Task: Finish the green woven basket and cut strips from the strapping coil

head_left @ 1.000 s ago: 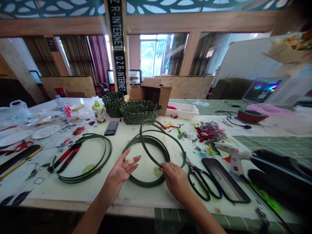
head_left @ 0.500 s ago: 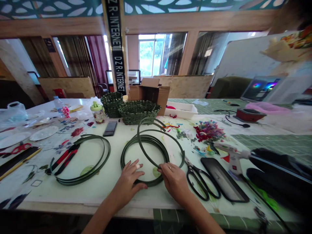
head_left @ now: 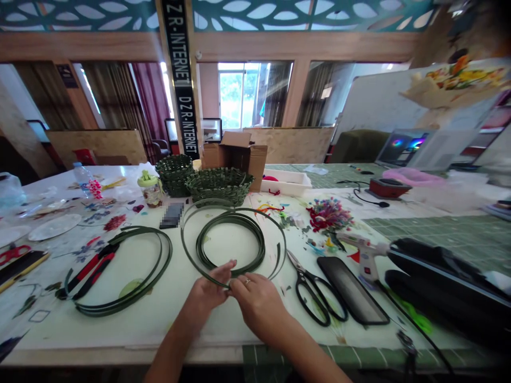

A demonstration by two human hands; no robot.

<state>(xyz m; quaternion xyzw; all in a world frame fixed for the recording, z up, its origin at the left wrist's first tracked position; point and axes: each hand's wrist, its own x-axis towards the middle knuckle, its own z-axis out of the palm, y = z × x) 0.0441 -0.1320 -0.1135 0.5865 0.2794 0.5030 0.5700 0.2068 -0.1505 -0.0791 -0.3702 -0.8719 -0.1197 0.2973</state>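
Part of the green strip point(head_left: 182, 231) hidden by the right hand point(head_left: 255, 300)

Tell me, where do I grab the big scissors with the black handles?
Best by the black handle loops, I'd say, coming from the near side: the scissors lie flat, with those loops toward you and the pointed blades facing away.

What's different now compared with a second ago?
The left hand, open and off the loose strip before, has come in to it beside the right hand, which still pinches it and has shifted left and nearer the person. The strip's loop swung left; the coil sits farther away. Scissors, glue gun and baskets stayed put.
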